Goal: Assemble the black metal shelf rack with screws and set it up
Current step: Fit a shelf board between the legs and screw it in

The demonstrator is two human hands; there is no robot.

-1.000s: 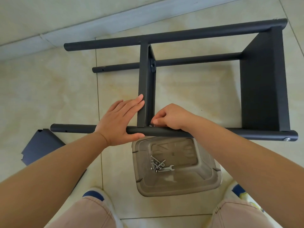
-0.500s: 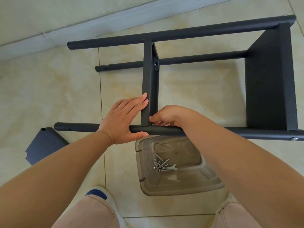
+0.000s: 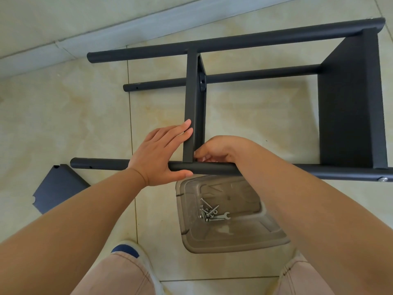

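The black metal rack [image 3: 234, 41] lies on its side on the tiled floor, with long round poles and two shelf panels fitted. My left hand [image 3: 161, 152] steadies the joint: straight fingers press on the middle shelf panel [image 3: 192, 103] and the thumb hooks under the near pole [image 3: 102, 163]. My right hand [image 3: 217, 150] has its fingertips curled in at the corner where that panel meets the near pole; what they pinch is hidden. A screw head [image 3: 383, 179] shows at the pole's right end by the far shelf panel [image 3: 348, 103].
A clear plastic tub [image 3: 244, 235] stands on the floor under the near pole, with several screws [image 3: 207, 212] and a small wrench [image 3: 225, 216] inside. A loose black shelf panel [image 3: 57, 187] lies at left. My knees and shoes are at the bottom edge. A wall skirting runs along the top.
Both hands stay at the same joint. My right fingers have tucked a little deeper into the corner, and the view has shifted slightly to the left.
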